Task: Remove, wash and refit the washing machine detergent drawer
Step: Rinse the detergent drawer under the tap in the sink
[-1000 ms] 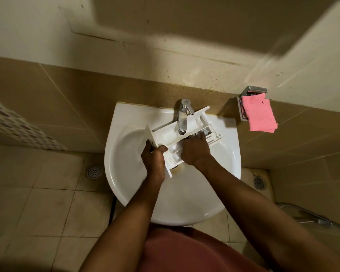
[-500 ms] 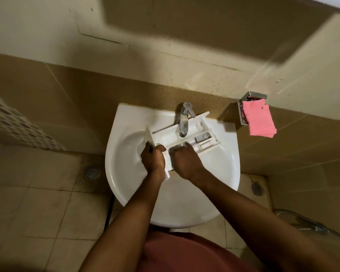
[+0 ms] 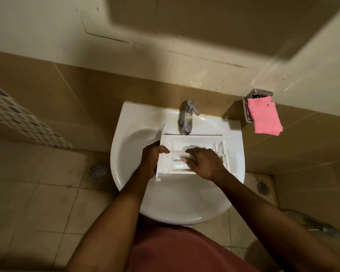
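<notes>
The white detergent drawer lies across the white sink, in the back half of the basin, with its open compartments facing up and its long side parallel to the wall. Its back edge is just under the spout of the chrome tap, which stands at the middle of the sink's back rim. The left hand is closed around the left end of the drawer, at its front panel, with the thumb lying over the top edge. The right hand rests palm down on the drawer, fingers spread and a little bent, the fingertips inside the compartments near the middle; I cannot tell whether it presses or only touches. Both forearms reach over the front rim of the sink. On the wall, beyond the back right corner of the sink, a pink cloth hangs from a metal holder. A round floor drain is in the tiled floor, left of the sink.
</notes>
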